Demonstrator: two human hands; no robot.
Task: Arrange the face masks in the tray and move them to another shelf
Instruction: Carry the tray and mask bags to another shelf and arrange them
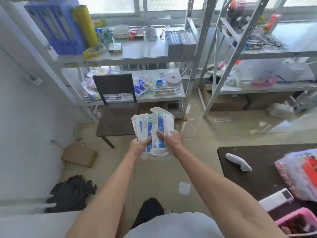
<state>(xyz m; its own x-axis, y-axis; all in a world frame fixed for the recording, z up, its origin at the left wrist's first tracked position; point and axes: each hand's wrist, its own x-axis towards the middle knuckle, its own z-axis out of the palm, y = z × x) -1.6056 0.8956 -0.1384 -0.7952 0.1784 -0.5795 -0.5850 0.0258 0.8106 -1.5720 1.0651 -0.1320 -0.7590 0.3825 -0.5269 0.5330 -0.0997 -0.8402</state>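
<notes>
Head view: we hold face mask packs (155, 123) mid-air, tops fanning above fingers (147, 142). Our left hand (139, 146) curls round rear packs' lower end; right hand (172, 140) pinches front pack. We judge packs light, soft, slippery film: grip low, squeeze stack together.

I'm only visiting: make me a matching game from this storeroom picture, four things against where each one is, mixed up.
1. face mask packs
2. chair
3. blue file boxes
4. pink basket

a. upper shelf, left end
b. bottom right corner of the view
c. gripped by left hand and right hand
d. on the floor, in front of the shelf

Pairs: 1-c, 2-d, 3-a, 4-b
</notes>
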